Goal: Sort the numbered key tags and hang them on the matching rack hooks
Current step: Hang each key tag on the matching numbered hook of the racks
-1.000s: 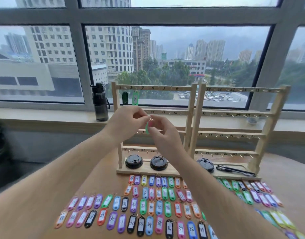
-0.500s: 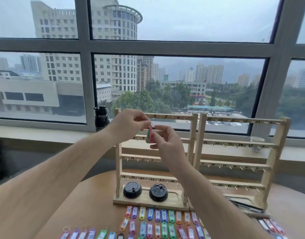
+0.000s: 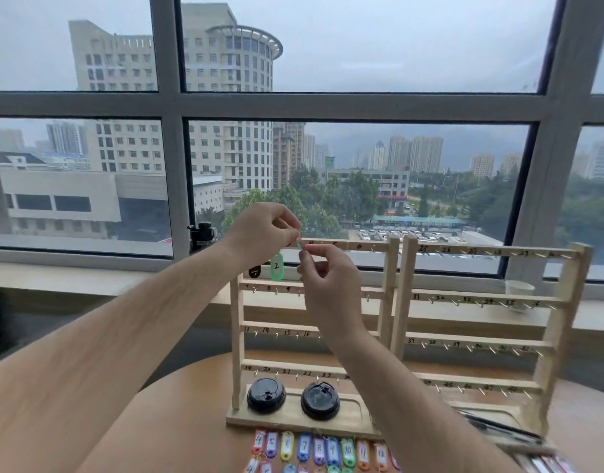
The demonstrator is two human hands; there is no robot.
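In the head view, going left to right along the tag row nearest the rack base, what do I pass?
Red tag 4, purple tag 5, yellow tag 6, blue tag 7, purple tag 8, blue tag 9, green tag 10, orange tag 11, orange tag 12.

Held tag (image 3: pixel 300 243) at the fingertips (image 3: pixel 304 257): glossy plastic, thin metal ring. Green tag (image 3: pixel 276 266) just below-left of the fingers: translucent plastic. Racks (image 3: pixel 384 302) behind and below: pale matt wood, small metal hooks (image 3: pixel 367 297). Lids (image 3: pixel 266 394) well below: glossy black plastic. Table (image 3: pixel 191 421): smooth satin wood.
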